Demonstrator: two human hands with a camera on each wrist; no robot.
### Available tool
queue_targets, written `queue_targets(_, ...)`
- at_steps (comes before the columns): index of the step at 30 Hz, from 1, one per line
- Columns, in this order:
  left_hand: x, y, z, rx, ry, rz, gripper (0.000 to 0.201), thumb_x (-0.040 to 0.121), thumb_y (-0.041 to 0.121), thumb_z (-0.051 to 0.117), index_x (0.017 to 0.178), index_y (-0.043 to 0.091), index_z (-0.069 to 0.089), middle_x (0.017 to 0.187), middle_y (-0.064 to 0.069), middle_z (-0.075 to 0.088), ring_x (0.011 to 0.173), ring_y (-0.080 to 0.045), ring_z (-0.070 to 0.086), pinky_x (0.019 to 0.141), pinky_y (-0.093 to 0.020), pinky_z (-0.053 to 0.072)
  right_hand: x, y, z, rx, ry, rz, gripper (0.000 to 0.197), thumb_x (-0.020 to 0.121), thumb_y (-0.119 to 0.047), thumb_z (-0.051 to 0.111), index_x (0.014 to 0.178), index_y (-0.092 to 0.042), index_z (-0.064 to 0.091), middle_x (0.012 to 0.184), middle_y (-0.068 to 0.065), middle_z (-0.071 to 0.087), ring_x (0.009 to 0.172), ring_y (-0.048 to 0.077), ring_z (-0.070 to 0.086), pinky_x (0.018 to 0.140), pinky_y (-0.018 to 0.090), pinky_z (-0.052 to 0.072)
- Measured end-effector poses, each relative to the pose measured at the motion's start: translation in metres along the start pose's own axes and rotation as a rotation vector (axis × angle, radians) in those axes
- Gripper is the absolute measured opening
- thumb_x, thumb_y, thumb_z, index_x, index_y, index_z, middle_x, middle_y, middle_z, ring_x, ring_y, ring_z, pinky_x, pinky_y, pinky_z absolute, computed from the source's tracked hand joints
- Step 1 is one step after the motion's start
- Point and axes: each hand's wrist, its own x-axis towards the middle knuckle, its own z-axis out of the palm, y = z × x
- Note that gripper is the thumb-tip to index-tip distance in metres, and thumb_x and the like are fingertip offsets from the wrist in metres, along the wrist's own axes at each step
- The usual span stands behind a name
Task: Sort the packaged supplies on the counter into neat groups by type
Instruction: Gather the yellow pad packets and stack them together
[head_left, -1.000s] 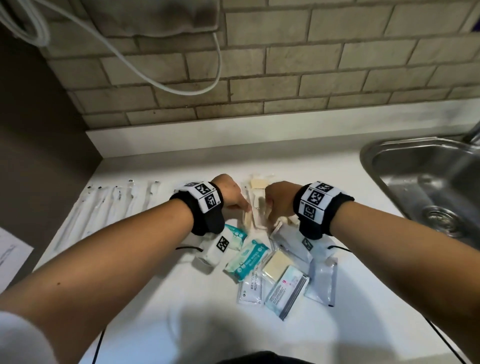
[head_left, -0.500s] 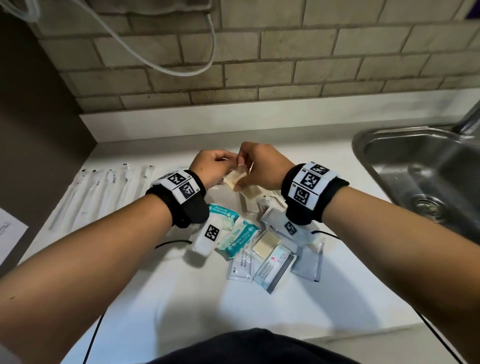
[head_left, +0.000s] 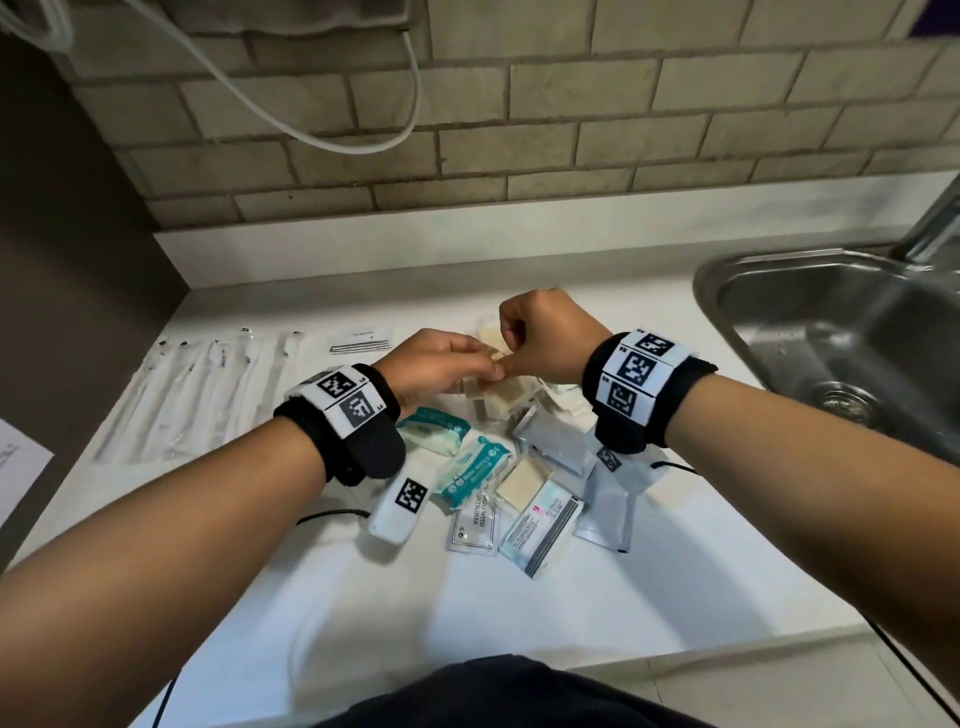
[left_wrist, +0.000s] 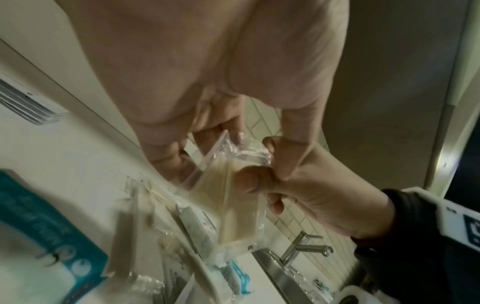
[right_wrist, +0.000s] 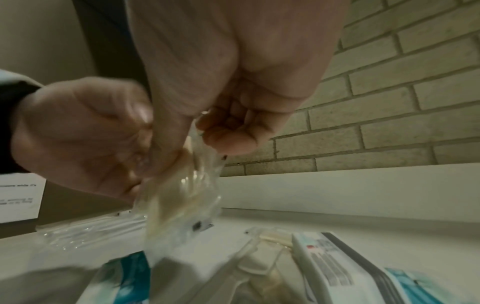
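A clear plastic packet with a beige pad inside (head_left: 501, 397) hangs just above the pile, held between both hands. My left hand (head_left: 485, 370) pinches its upper edge from the left; the left wrist view shows the packet (left_wrist: 228, 191) hanging below my left hand's fingertips (left_wrist: 179, 158). My right hand (head_left: 508, 358) pinches the same edge from the right, thumb on the film, with the packet (right_wrist: 182, 197) dangling under it in the right wrist view. Below lies a mixed pile: teal wipes packs (head_left: 470, 470), a shampoo sachet (head_left: 475, 527), another beige pad packet (head_left: 522, 486) and grey pouches (head_left: 608, 499).
Several long clear-wrapped items (head_left: 197, 389) lie in a row at the counter's left, with a small flat packet (head_left: 361, 343) behind them. A steel sink (head_left: 727, 291) sits at the right. A sheet of paper (head_left: 15, 467) hangs on the dark wall at left. A brick wall backs the counter.
Both hands were down in the pile, then rose with the beige pad packet pinched between them. They still hold it together, now a little to the right.
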Motion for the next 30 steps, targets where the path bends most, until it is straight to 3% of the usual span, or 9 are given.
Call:
queue_targets(3,-0.001,-0.004,-0.001,0.029,-0.055,-0.043,0.015,0.086,0.013,0.069,0.101,0.015,0.071,0.096,-0.006,0.070,0.091,-0.019,0.061,0.087,-0.036,0.049,-0.005,0.003,-0.002,0.005,-0.036,0.014,0.041,0.059,-0.033,0.089,0.064,-0.013,0.055,0.056,-0.005,0.051,0.049,0.009,0.041,0.049,0.024,0.034)
queue_targets(7,-0.002,-0.005,-0.004,-0.097,-0.010,-0.082,0.013,0.092,0.011,0.062,0.103,0.009,0.069,0.092,-0.003,0.069,0.082,-0.016,0.068,0.071,-0.033,0.062,-0.013,0.009,-0.004,0.041,-0.148,0.058,0.040,0.057,-0.034,0.091,0.072,-0.013,0.060,0.061,-0.007,0.057,0.053,0.008,0.049,0.051,0.018,0.039)
queue_targets(13,0.013,-0.002,-0.015,-0.103,0.251,-0.054,0.028,0.096,0.024,0.058,0.122,0.016,0.063,0.118,-0.015,0.062,0.085,-0.034,0.072,0.073,-0.039,0.061,-0.028,0.013,0.018,-0.102,-0.474,0.074,0.025,0.071,-0.029,0.082,0.089,-0.019,0.067,0.088,-0.008,0.068,0.085,0.011,0.062,0.079,0.025,0.050)
queue_targets(17,0.020,0.009,-0.018,-0.159,0.350,0.024,0.024,0.100,0.015,0.052,0.118,0.003,0.060,0.099,-0.014,0.049,0.074,-0.018,0.056,0.060,-0.029,0.062,-0.039,0.011,0.038,-0.099,-0.633,0.066,0.024,0.073,-0.014,0.077,0.094,-0.019,0.066,0.085,-0.010,0.067,0.073,0.006,0.060,0.069,0.020,0.049)
queue_targets(19,0.022,0.012,-0.017,-0.178,0.349,0.031,0.020,0.100,0.011,0.050,0.117,0.006,0.058,0.106,-0.013,0.051,0.077,-0.017,0.057,0.061,-0.030,0.062,-0.038,0.011,0.040,-0.105,-0.629,0.060,0.023,0.071,-0.011,0.074,0.091,-0.019,0.065,0.077,-0.010,0.064,0.064,0.005,0.056,0.064,0.020,0.050)
queue_targets(21,0.023,0.012,-0.017,-0.185,0.345,0.026,0.027,0.100,0.008,0.048,0.126,0.009,0.054,0.111,-0.013,0.051,0.079,-0.017,0.059,0.063,-0.032,0.062,-0.035,0.010,0.039,-0.122,-0.628,0.054,0.022,0.070,-0.010,0.073,0.089,-0.018,0.066,0.076,-0.008,0.065,0.065,0.007,0.056,0.066,0.022,0.051)
queue_targets(23,0.024,0.010,-0.018,-0.183,0.343,0.021,0.034,0.100,0.006,0.047,0.132,0.016,0.051,0.101,-0.009,0.051,0.074,-0.015,0.058,0.066,-0.034,0.062,-0.031,0.011,0.040,-0.152,-0.662,0.042,0.022,0.070,-0.011,0.074,0.090,-0.017,0.066,0.080,-0.006,0.067,0.069,0.010,0.058,0.067,0.022,0.051)
queue_targets(28,0.024,0.004,-0.025,-0.156,0.378,0.021,0.041,0.098,0.001,0.040,0.130,0.021,0.054,0.079,0.000,0.042,0.065,-0.011,0.050,0.076,-0.043,0.061,-0.012,0.015,0.033,-0.159,-0.731,0.075,0.021,0.079,-0.016,0.073,0.097,-0.027,0.069,0.094,-0.013,0.068,0.092,0.011,0.060,0.089,0.026,0.044)
queue_targets(30,0.024,0.004,-0.030,-0.174,0.405,0.026,0.040,0.097,-0.001,0.038,0.125,0.019,0.058,0.080,0.000,0.042,0.064,-0.011,0.047,0.074,-0.041,0.061,0.000,0.017,0.020,-0.185,-0.691,0.091,0.016,0.083,-0.018,0.070,0.098,-0.026,0.069,0.090,-0.015,0.066,0.090,0.013,0.061,0.087,0.028,0.046)
